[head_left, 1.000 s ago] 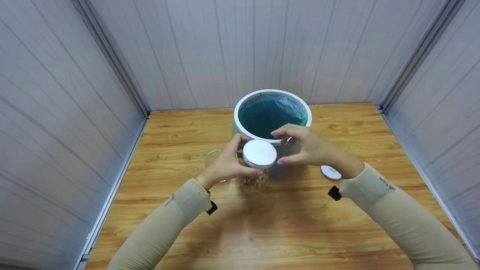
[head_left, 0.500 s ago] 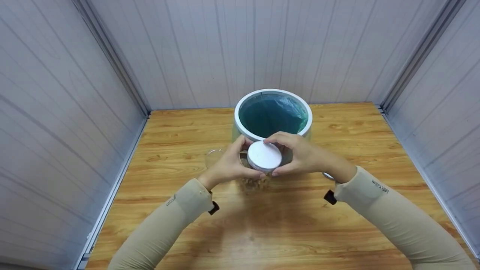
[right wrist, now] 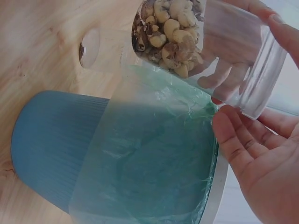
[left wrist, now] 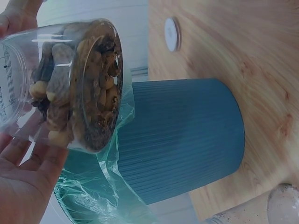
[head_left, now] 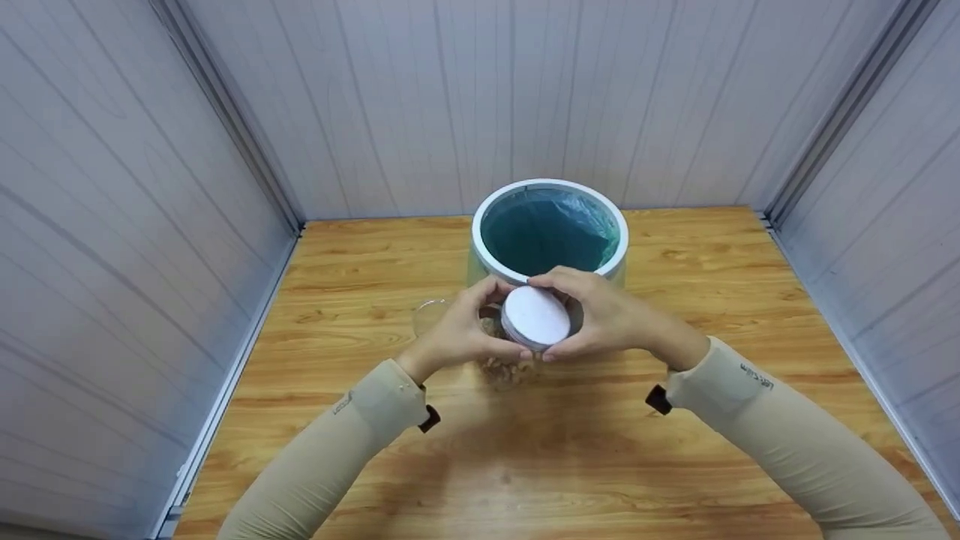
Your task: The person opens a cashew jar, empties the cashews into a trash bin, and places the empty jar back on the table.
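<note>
A clear jar (left wrist: 60, 84) holds brownish, dark-spotted nuts that look like cashews. In the head view its white lid (head_left: 536, 316) faces up, slightly tilted, close over the near rim of a bin. My left hand (head_left: 465, 330) grips the jar around its upper part, thumb on the near side. From the other side my right hand (head_left: 600, 315) holds the lid's edge between thumb and fingers. The right wrist view shows the nuts (right wrist: 173, 37) gathered toward the jar's base. Much of the jar's body is hidden behind my left hand in the head view.
A blue ribbed bin (left wrist: 182, 135) with a green plastic liner (right wrist: 159, 140) stands just beyond my hands. To its left on the wooden table (head_left: 360, 277) is another clear jar (head_left: 427, 313). A loose white lid (left wrist: 172, 34) lies to the bin's right. Panel walls surround the table.
My right hand has come in from the right and taken hold of the jar's lid. Jar and lid have shifted slightly right, and the lid has turned and tilted a little.
</note>
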{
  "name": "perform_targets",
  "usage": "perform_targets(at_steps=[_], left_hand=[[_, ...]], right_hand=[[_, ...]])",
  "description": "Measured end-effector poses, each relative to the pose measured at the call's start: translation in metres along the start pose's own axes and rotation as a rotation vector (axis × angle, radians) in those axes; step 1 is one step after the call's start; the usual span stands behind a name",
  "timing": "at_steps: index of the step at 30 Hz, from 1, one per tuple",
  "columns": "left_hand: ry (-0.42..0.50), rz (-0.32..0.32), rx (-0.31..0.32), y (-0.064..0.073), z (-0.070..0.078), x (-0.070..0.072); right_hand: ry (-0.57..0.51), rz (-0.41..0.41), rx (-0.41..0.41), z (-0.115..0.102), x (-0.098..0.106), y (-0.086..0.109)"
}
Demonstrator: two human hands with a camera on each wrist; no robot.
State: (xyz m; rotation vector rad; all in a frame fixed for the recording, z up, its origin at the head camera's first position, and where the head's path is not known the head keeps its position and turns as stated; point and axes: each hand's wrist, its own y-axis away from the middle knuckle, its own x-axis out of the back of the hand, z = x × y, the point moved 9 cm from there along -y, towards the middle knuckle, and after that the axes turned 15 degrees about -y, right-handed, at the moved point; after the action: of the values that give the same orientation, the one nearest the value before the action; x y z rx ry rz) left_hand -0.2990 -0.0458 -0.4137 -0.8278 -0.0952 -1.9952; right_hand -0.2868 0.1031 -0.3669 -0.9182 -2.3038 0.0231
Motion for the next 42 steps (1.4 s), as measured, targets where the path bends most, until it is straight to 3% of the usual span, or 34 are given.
perform_targets(at_steps=[10, 21, 32, 42], left_hand=[[0.021, -0.012, -0.06, 0.002, 0.006, -0.001], [-0.073, -0.041, -0.076, 0.007, 0.003, -0.006], [-0.178, -0.048, -0.045, 0.005, 0.003, -0.007], [-0.172, -0.011, -0.032, 0.008, 0.001, -0.007]], right_hand=[[0.04, 0.074, 0.055, -0.007, 0.002, 0.002], [-0.072, 0.149, 0.05, -0.004, 0.017, 0.007], [-0.156, 0.135, 0.016, 0.001, 0.019, 0.01], [-0.063, 0.091, -0.024, 0.0, 0.013, 0.011]])
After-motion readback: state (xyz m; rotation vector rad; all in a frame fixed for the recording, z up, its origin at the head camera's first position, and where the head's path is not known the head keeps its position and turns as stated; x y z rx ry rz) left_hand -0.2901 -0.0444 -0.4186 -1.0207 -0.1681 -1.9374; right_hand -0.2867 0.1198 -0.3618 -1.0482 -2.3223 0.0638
